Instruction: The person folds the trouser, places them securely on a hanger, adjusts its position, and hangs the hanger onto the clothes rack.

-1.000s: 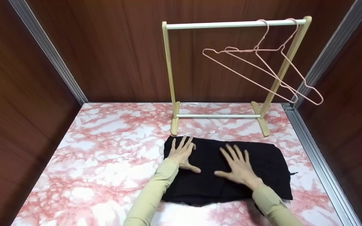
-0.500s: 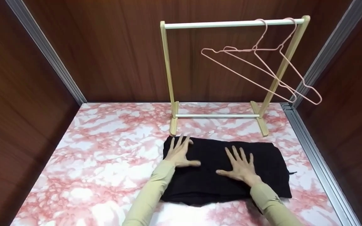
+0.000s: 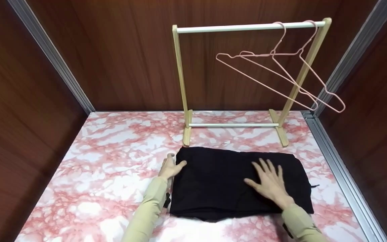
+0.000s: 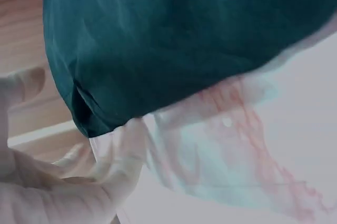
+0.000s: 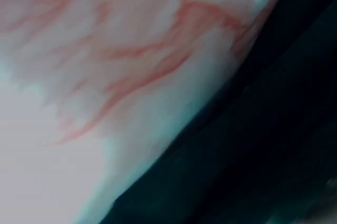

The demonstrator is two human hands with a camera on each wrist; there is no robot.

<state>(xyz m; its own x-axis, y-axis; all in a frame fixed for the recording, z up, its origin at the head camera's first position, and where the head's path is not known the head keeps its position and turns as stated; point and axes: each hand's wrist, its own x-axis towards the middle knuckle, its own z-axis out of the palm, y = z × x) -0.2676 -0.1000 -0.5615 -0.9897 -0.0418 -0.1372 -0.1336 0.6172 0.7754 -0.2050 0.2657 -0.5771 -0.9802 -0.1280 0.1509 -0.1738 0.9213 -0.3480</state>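
A folded black garment [image 3: 213, 181] lies on the table, its exact kind not shown. At its left edge is my left hand [image 3: 170, 168], with the thumb over the cloth and the other fingers down along the outside. The left wrist view has the left hand [image 4: 68, 197] beside a corner of the dark cloth [image 4: 174, 40], fingers unclenched. My right hand [image 3: 269, 183] rests on the right half of the garment with its fingers spread. Only cloth [image 5: 253, 140] and tabletop show in the right wrist view; the hand cannot be made out there.
Behind the garment stands a small clothes rack [image 3: 233, 125] with wooden posts and white bars. Two pink hangers [image 3: 257, 80] hang at its right end. Brown wood-grain panels [image 3: 129, 60] enclose the red-and-white marbled table [image 3: 106, 161].
My left hand has slid left and toward me, off the top of the garment to its left edge. The right hand has shifted right across the cloth, fingers still spread.
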